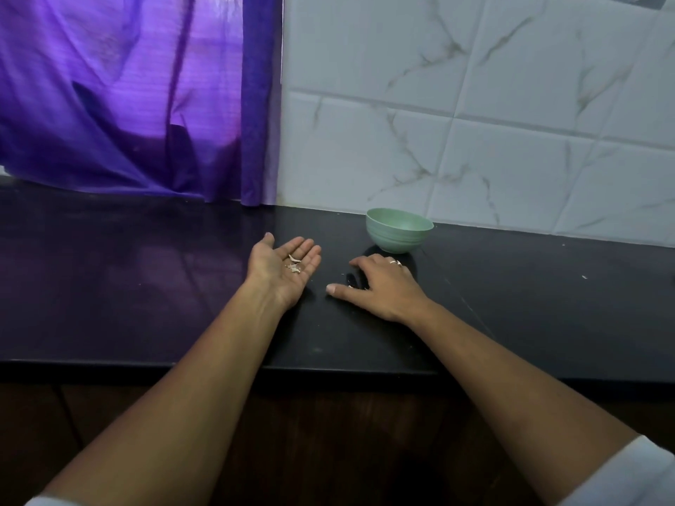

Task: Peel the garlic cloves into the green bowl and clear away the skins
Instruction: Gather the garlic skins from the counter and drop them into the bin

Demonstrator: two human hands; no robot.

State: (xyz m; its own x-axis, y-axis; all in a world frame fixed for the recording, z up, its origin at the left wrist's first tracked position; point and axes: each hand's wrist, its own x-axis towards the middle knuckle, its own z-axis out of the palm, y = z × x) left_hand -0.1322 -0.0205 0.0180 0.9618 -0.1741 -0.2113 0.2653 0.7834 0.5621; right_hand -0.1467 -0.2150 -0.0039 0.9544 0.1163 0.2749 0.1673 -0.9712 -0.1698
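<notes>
On a black counter below a purple curtain, the left hand lies palm up, fingers relaxed and open, cradling a few pale garlic skins. Just right of it, the right hand rests palm down with fingers spread. The green bowl stands just behind it, near the tiled wall.

A glossy black countertop is catching a violet sheen from the purple curtain hanging at the back left, daylight glowing through it. White marble-veined tiles are covering the wall to the right, and a dark wooden cabinet front is showing below.
</notes>
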